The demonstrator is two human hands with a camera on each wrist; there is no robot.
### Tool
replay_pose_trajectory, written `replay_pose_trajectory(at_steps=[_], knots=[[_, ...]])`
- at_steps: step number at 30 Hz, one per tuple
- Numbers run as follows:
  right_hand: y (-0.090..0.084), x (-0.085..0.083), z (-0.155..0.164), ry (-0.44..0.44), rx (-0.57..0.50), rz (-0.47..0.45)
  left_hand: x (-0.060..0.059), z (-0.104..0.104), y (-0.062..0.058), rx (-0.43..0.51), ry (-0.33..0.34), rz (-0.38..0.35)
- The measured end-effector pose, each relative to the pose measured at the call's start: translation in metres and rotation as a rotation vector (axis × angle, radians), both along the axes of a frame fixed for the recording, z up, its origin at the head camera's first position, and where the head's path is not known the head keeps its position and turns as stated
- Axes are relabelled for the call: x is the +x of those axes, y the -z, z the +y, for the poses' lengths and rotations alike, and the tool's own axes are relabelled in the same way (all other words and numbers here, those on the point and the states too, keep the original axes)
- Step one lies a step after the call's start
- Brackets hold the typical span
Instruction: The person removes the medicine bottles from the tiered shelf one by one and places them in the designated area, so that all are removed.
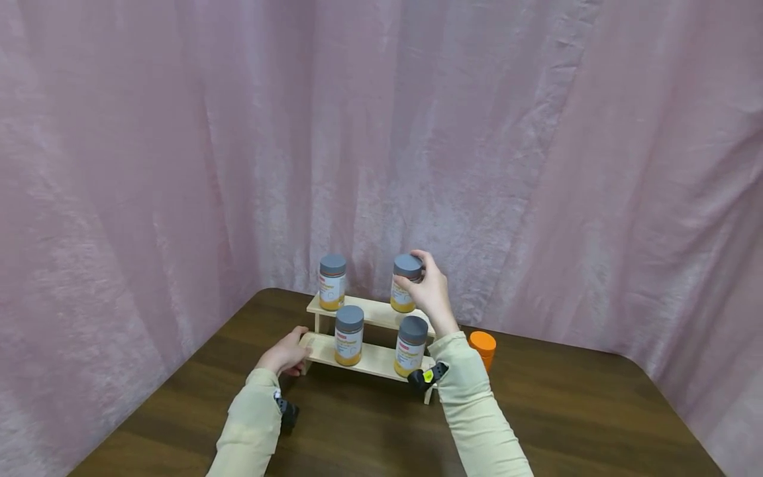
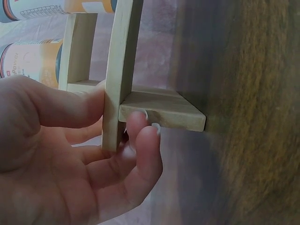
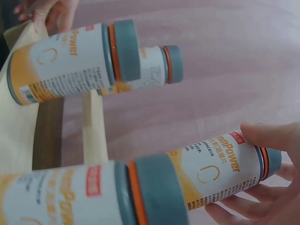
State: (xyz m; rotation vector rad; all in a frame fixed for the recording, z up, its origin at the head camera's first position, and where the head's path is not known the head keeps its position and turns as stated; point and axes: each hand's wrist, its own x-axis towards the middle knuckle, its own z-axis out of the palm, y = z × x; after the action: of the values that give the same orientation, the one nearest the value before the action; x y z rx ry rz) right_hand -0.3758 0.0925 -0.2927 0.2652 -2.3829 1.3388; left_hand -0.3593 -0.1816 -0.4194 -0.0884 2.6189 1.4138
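Observation:
A two-tier wooden display rack [image 1: 378, 360] carries several supplement bottles with grey lids and white-and-yellow labels. My right hand [image 1: 434, 297] grips the upper-right bottle [image 1: 403, 301] near its lid, thumb and fingers on opposite sides. It stands upright at the right of the top tier; whether its base touches the board is hard to tell. At the rack's left end my left hand [image 1: 283, 354] holds the lower board [image 2: 117, 75], with the thumb on one face and the fingers curled round the other. Two bottles stand on the lower tier, a left one [image 1: 348, 336] and a right one [image 1: 410, 347].
Another bottle [image 1: 332, 283] stands at the left of the upper tier. An orange-lidded container [image 1: 483, 343] is on the brown wooden table [image 1: 572, 397], right of the rack and partly behind my right forearm. Pink curtains [image 1: 381, 132] hang behind the table.

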Motion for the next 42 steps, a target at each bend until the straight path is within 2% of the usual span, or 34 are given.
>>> replay_pose_trajectory(at_steps=[10,16,22,27,34,42], knots=[[-0.002,0.003,0.025,0.023,-0.053,0.023,-0.005,-0.004,0.002,-0.009,0.011,0.000],[0.007,0.006,0.048,0.068,-0.096,-0.018,-0.007,-0.003,0.003,-0.019,0.015,-0.005],[0.005,0.012,0.067,0.116,-0.110,-0.004,-0.009,-0.004,0.005,-0.024,0.023,-0.007],[0.003,0.017,0.081,0.107,-0.150,-0.043,-0.010,-0.007,0.003,-0.037,0.025,-0.003],[0.010,0.019,0.096,0.147,-0.109,-0.077,-0.012,-0.013,0.005,-0.032,0.031,-0.002],[0.009,0.019,0.110,0.168,-0.137,-0.080,-0.013,-0.012,0.005,-0.018,0.035,0.014]])
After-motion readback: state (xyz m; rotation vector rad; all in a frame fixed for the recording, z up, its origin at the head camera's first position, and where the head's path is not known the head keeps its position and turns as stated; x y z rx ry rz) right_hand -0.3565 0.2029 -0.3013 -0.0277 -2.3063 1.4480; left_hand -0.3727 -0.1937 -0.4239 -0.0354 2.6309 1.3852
